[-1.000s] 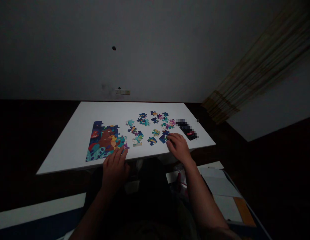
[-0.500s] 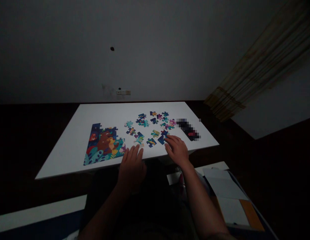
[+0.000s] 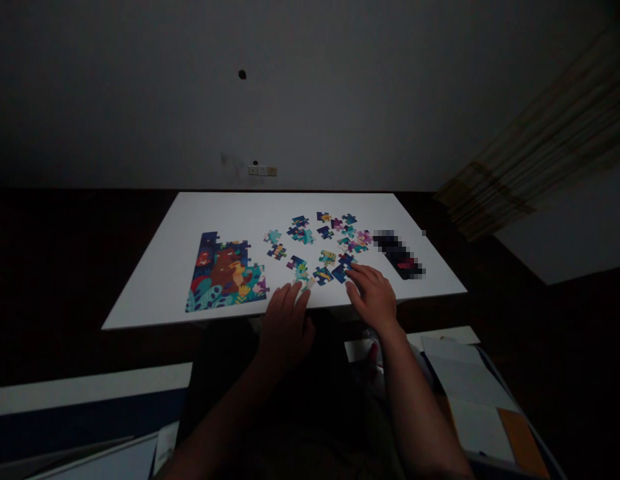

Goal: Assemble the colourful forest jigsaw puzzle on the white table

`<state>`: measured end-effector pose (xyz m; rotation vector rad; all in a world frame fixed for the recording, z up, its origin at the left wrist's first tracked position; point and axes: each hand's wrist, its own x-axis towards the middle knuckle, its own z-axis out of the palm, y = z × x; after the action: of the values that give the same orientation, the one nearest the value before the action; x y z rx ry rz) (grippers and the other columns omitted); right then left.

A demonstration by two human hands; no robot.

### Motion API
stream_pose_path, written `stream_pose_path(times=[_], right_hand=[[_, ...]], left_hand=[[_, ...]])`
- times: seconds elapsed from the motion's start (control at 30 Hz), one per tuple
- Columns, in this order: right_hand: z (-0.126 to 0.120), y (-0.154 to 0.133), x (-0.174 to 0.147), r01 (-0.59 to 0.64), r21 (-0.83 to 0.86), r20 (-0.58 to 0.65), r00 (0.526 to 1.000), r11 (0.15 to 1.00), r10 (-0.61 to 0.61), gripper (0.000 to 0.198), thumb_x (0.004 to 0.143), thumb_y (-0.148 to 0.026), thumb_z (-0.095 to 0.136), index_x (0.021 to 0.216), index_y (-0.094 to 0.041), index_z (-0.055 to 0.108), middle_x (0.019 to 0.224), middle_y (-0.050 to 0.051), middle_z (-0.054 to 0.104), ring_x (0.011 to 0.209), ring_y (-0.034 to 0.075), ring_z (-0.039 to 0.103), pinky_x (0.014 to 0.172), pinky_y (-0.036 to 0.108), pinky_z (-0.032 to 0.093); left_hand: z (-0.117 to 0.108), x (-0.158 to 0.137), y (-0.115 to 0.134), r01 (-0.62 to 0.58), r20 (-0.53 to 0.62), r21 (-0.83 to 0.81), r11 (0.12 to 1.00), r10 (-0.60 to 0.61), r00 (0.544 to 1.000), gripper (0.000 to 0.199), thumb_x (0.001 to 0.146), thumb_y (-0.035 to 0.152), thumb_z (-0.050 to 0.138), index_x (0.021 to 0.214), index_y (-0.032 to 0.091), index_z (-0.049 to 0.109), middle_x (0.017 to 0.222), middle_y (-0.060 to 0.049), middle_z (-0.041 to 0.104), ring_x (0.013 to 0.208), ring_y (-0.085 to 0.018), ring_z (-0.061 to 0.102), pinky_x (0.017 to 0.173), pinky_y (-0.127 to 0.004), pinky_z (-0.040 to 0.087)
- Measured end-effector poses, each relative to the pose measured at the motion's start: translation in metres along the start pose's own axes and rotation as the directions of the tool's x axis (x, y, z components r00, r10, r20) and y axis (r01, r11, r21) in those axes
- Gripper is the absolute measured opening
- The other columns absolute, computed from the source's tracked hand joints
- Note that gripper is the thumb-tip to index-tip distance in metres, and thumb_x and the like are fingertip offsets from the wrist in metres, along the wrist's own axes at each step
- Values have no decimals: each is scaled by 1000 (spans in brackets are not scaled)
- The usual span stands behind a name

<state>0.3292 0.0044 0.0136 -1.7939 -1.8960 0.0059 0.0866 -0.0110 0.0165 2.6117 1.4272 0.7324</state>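
Puzzle pieces [image 3: 327, 257] scattered; right hand [image 3: 376, 298] seemingly touching dark-blue piece [image 3: 339, 274].

Dim grey wall [image 3: 350, 100], curtain [image 3: 520, 157], dark floor [image 3: 65, 267]

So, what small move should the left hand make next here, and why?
Probably slide the loose green piece left with the left hand and try it against the partly built puzzle. That hand lies right by the piece, though contact is unclear, and the puzzle's right edge is stepped, with tabs that nothing joins yet.
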Motion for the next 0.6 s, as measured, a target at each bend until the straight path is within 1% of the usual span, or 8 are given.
stream_pose_path(times=[0.1,0.17,0.23,0.3,0.37,0.47,0.53,0.6], right_hand=[[0,2,0,-11,9,-11,1000,1000,11,33,90,-30,49,120,-29,61,131,4,56,123,28,46,98,49,40],[0,0,1,-17,18,-52,998,1000,18,32,88,-31,50,119,-28,61,131,6,56,124,29,44,100,50,39],[0,-9,1,-20,30,-100,995,999,23,32,87,-32,52,117,-27,62,130,7,56,124,30,43,102,52,36],[2,-26,2,-6,42,-111,994,999,11,31,87,-33,54,115,-27,63,129,7,55,124,31,43,104,53,34],[6,-49,4,23,50,-79,997,998,-19,31,85,-36,57,114,-28,63,129,7,54,123,32,42,105,53,33],[17,-81,8,41,39,-43,998,998,-39,37,82,-43,61,115,-26,63,132,9,51,124,35,39,105,55,33],[25,-92,12,30,20,-49,998,999,-29,39,80,-44,63,113,-24,63,133,12,49,125,38,37,104,56,33],[32,-96,15,19,3,-56,998,1000,-19,36,79,-43,64,109,-23,65,132,13,49,126,39,34,104,58,32]], left_hand=[[-15,-3,-27,103,-51,49,993,-101,994,48,83,25,53,131,17,50,142,-12,46,137,-31,34,113,-52,31],[-26,-4,-48,172,-87,84,982,-164,983,46,84,26,52,129,18,52,142,-12,46,136,-32,35,112,-51,31],[-36,-4,-67,200,-115,114,973,-187,976,45,85,25,50,130,21,52,142,-9,47,136,-31,35,112,-52,30],[-42,-4,-81,199,-122,130,971,-184,975,47,85,26,50,132,25,50,143,-7,46,134,-31,37,111,-53,30],[-44,-4,-90,181,-108,135,974,-167,980,49,85,27,52,133,26,49,143,-7,46,131,-31,41,110,-52,32],[-40,-6,-95,180,-93,144,973,-168,981,49,84,29,52,133,26,50,142,-7,47,128,-33,43,107,-54,33],[-37,-8,-94,201,-99,148,968,-188,977,49,85,29,51,134,26,49,142,-7,47,128,-34,43,107,-56,32],[-36,-10,-94,217,-102,142,966,-204,974,49,86,30,50,134,26,49,143,-7,46,129,-34,42,107,-55,32]])
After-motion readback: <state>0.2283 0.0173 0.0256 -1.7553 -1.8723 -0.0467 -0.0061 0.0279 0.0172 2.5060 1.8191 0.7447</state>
